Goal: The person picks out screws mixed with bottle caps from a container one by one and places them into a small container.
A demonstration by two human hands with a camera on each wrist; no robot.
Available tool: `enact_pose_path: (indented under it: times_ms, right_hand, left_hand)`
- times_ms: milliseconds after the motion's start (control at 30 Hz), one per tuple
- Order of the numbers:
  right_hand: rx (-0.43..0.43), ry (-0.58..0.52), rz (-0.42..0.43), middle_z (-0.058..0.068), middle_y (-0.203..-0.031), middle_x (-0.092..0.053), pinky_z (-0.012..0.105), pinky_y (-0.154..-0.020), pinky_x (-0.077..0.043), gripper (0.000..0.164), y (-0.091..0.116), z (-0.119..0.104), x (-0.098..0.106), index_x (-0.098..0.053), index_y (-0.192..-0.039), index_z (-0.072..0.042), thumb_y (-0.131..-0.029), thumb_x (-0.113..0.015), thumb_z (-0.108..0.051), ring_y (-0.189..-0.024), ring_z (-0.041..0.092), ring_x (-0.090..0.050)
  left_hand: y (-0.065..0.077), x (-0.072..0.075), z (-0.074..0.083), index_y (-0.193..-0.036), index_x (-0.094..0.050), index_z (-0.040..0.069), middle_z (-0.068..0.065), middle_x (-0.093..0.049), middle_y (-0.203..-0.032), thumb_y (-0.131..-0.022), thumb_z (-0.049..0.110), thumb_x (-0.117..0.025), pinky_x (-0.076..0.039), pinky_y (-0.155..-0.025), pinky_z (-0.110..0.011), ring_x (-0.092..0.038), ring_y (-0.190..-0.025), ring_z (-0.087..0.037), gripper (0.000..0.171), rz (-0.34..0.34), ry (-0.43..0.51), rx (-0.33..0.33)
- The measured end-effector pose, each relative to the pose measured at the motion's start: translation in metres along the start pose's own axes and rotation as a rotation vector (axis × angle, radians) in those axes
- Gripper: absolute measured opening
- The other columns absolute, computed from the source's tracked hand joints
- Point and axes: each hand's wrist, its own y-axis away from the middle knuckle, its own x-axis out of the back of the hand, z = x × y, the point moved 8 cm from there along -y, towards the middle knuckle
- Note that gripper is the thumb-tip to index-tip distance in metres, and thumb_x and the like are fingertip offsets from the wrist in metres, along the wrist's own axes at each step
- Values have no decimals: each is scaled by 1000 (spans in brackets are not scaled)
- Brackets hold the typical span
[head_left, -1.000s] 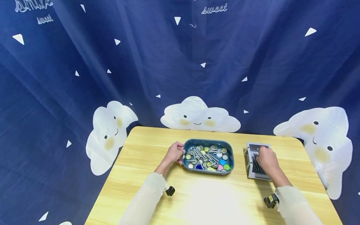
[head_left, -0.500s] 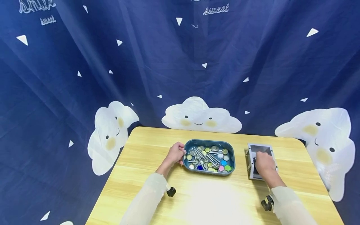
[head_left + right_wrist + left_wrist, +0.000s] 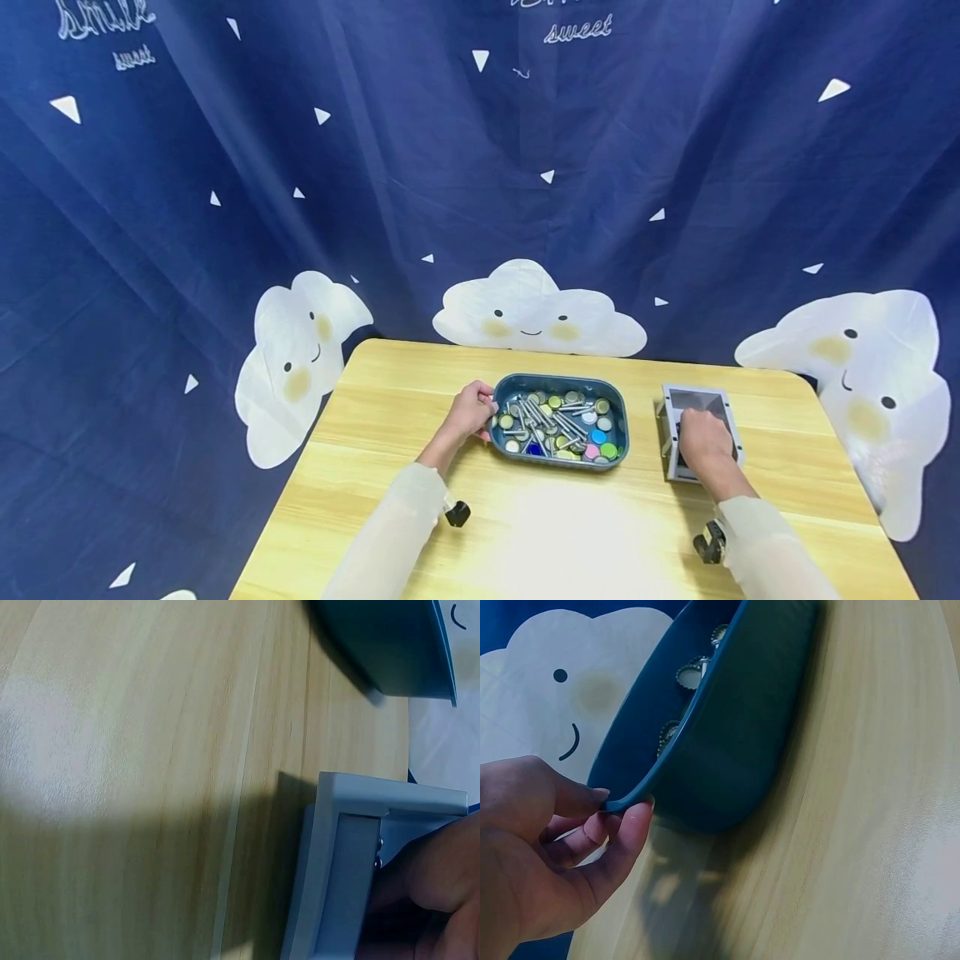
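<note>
My left hand (image 3: 470,412) pinches the left rim of a dark teal tray (image 3: 735,750) between thumb and fingers. Inside the tray lie many bottle caps (image 3: 597,436) in several colours, mixed with silvery nails (image 3: 567,426). Over on the right, my right hand (image 3: 703,435) reaches down into a grey open-topped box (image 3: 735,425). Its fingers are hidden below the box's rim, so I cannot tell what they hold. In the right wrist view, small shiny round ends (image 3: 379,853) show beside the fingers against the box's inner wall.
Both containers stand on a light wooden table (image 3: 390,375), the tray left of the box with a gap between. A dark blue curtain (image 3: 480,167) with cloud prints hangs behind the table's back edge. A small black device (image 3: 708,542) sits on the right wrist.
My right hand has moved slightly left and deeper into the grey box, covering the dark sticks visible there earlier. The left hand keeps its hold on the tray. The head view has shifted a little.
</note>
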Motion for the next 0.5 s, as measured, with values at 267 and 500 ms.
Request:
enact_pose_path:
  times_ms: [267,500]
  right_hand:
    - [8,17,-24,35,-87,-68,53,-54,-61,19,1,-1,2,-67,-95,14,-95,-48,10,-76,47,-69]
    - [53,4,37,36,-82,-68,58,-55,-61,18,5,-8,17,-66,-83,11,-90,-49,11,-73,50,-68]
  left_hand:
    - [-2,-1,-2,-129,-57,-5,-8,-54,-96,-98,-2,-62,-62,-42,-28,-59,-64,-21,32,2,0,12]
    - [-2,-1,-3,-129,-57,-4,-9,-54,-95,-98,-2,-62,-61,-41,-29,-56,-59,-17,32,6,-4,10]
